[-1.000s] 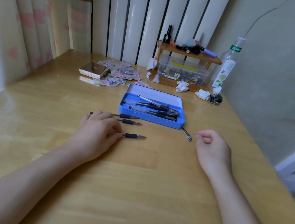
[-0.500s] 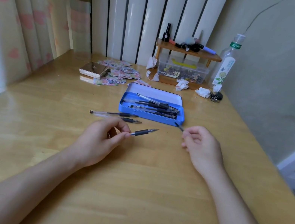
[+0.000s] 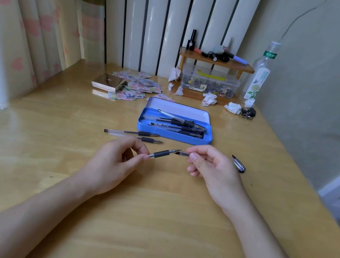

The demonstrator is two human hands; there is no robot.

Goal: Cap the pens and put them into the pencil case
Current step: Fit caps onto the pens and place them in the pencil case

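My left hand [image 3: 116,162] holds an uncapped black-grip pen [image 3: 161,153] above the table, tip pointing right. My right hand [image 3: 211,170] pinches a clear pen cap [image 3: 183,153] whose open end meets the pen's tip. The open blue pencil case [image 3: 148,128] lies just beyond, with several capped pens [image 3: 178,126] inside. Two uncapped pens [image 3: 134,135] lie on the table in front of the case, left of centre. Another loose cap [image 3: 239,163] rests on the table right of my right hand.
A gold box [image 3: 108,82] and scattered patterned papers [image 3: 140,86] lie at the back left. A wooden shelf [image 3: 216,60] with cosmetics stands over a clear plastic box [image 3: 210,82], amid crumpled tissues [image 3: 209,99]. A bottle [image 3: 259,76] stands by the right wall.
My left hand lifted a pen off the table. My right hand picked up a cap and brought it leftward to the pen's tip.
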